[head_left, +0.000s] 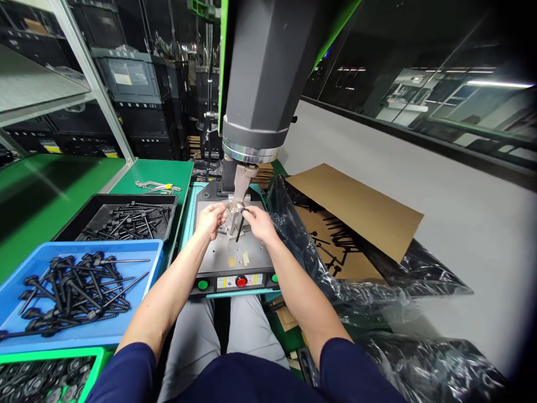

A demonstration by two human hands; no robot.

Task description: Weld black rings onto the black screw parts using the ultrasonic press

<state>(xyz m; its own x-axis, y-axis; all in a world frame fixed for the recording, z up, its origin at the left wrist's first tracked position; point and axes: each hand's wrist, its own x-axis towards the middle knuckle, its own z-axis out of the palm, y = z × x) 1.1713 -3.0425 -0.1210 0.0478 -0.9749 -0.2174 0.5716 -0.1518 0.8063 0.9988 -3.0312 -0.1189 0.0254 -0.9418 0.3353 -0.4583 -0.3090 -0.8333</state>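
Observation:
My right hand (259, 224) pinches the head of a slim black rod-shaped part (240, 228), whose shaft slants downward in front of the metal fixture (229, 225). On the fixture's other side is my left hand (212, 220), its fingertips pressed together; whatever they hold is too small to make out. Both hands are close to the fixture, just under the pale metal horn (242, 182) of the press machine (262, 73). The grey base plate (213, 254) lies beneath them.
A blue tray (157, 249) of black threaded rods with knobs, a black tray (61, 229) of similar rods and a green bin (98, 364) of black pieces are at left. Right of the machine, cardboard (356, 207) covers a plastic-lined box. Buttons (241, 281) line the base's front.

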